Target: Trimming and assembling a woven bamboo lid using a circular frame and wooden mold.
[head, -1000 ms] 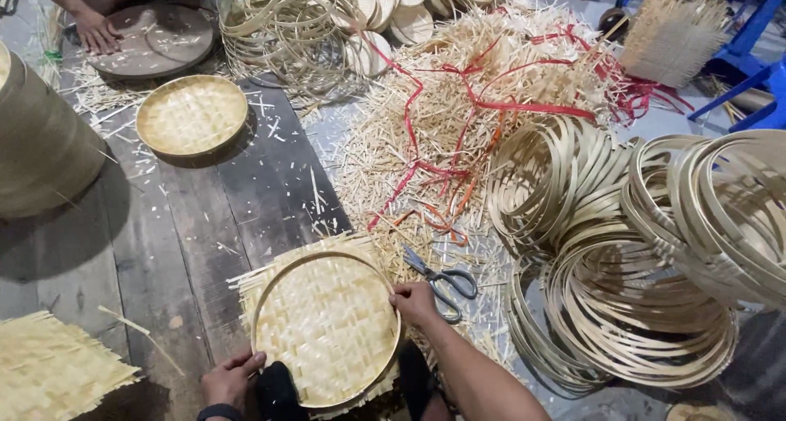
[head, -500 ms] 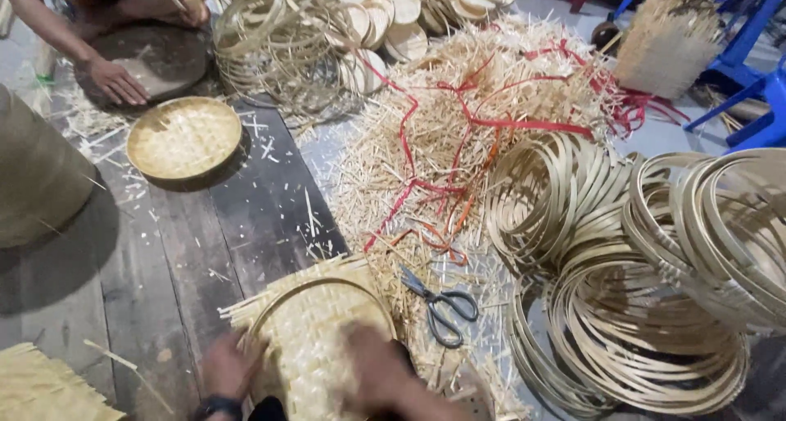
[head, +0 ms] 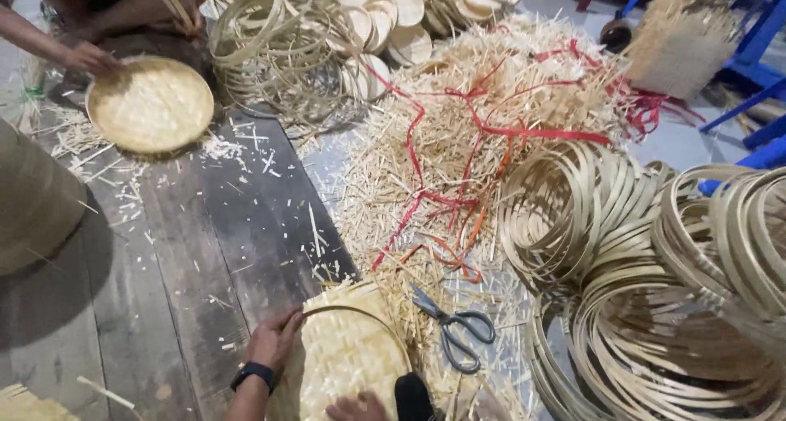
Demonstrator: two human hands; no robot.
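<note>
A round woven bamboo tray [head: 348, 355] with a hoop rim and untrimmed strip ends lies tilted at the bottom centre. My left hand [head: 274, 339], a black watch on its wrist, curls its fingers over the tray's left rim. My right hand [head: 356, 406] shows only partly at the bottom edge, knuckles up, pressed on the tray's near side. Grey-handled scissors [head: 454, 329] lie just right of the tray on loose bamboo trimmings. A dark object [head: 413, 396] sits beside my right hand.
Another person's hand [head: 86, 56] touches a finished round tray [head: 150, 103] at the top left. Stacks of bamboo hoops [head: 655, 290] fill the right side. A pile of bamboo offcuts with red strapping [head: 491, 134] lies in the middle, beside dark floor planks [head: 205, 249].
The tray has turned and tipped nearer to me. My left hand moved from its near edge up to its left rim, my right hand from the right rim to the bottom. The view shifted.
</note>
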